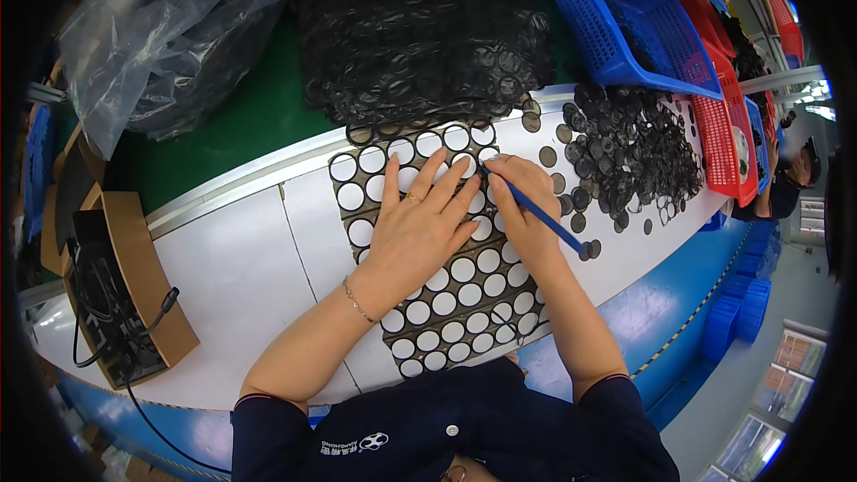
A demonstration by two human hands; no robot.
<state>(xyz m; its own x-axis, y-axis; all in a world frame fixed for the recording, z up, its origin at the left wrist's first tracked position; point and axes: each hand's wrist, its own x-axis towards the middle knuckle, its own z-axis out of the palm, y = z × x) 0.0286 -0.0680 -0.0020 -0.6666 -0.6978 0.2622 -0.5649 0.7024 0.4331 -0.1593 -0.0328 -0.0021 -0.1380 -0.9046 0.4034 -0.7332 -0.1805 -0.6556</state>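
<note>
A dark sheet [446, 303] punched with rows of round holes lies on the white table. My left hand [420, 228] rests flat on it, fingers spread, pressing it down. My right hand [522, 205] grips a blue pen-like tool [544, 219], its tip touching the sheet near the top right corner, close to my left fingertips. A pile of black round discs [634, 147] lies to the right of the sheet. Behind the sheet sits a heap of black rings [420, 31].
A blue basket [625, 18] and red baskets [728, 125] stand at the back right. A clear plastic bag [170, 27] lies at the back left on green matting. A cardboard box [134, 286] with a black cable sits at the left. Another person [790, 183] works far right.
</note>
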